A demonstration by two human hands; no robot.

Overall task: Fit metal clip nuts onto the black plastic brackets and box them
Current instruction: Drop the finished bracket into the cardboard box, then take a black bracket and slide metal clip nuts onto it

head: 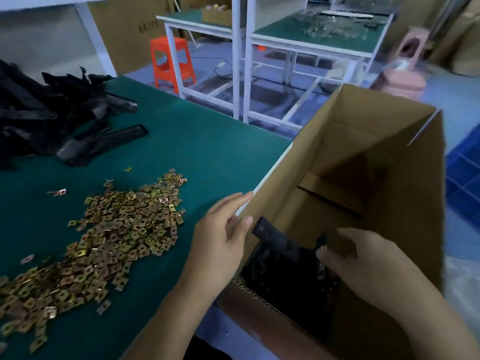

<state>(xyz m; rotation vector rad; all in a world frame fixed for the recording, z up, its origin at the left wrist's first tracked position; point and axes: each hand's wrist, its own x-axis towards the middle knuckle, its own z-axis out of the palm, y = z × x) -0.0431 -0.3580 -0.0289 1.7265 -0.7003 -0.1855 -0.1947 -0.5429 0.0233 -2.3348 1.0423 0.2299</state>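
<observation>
An open cardboard box [405,203] stands against the right edge of the green table [197,152]. Over its near corner my right hand [363,266] holds a black plastic bracket [280,245] by its right end, fingers curled round it. A metal clip nut [321,272] shows on the bracket below my fingers. More black brackets lie dark inside the box beneath it. My left hand [220,240] hovers at the box's left wall with fingers relaxed, fingertips near the bracket's far end. A heap of brass-coloured clip nuts [104,240] covers the table's near left. Loose brackets [57,118] are piled at far left.
Beyond the table stand white-framed benches [311,40] with green tops, an orange plastic stool [171,61] and stacked cardboard. A blue crate [465,172] sits on the floor right of the box, and a pink object [405,74] behind it.
</observation>
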